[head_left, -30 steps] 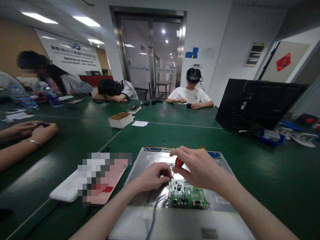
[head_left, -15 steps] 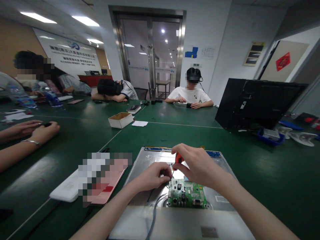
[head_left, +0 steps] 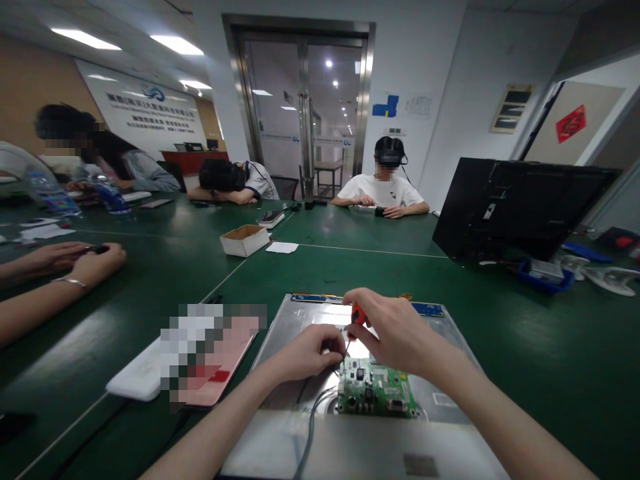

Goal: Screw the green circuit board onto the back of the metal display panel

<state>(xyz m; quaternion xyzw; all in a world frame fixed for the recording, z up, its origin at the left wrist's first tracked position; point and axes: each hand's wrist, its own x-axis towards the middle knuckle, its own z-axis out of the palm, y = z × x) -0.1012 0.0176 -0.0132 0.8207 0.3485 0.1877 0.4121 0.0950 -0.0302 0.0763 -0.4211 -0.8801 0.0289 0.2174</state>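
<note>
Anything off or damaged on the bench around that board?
Nothing stands out. The green circuit board lies flat on the metal panel, the right hand holds a red-handled screwdriver at its corner, and the left hand steadies the tip.

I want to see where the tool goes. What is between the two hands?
In the head view, the thin screwdriver shaft runs between the left hand and the right hand, its tip down at the green circuit board's top corner.
</note>
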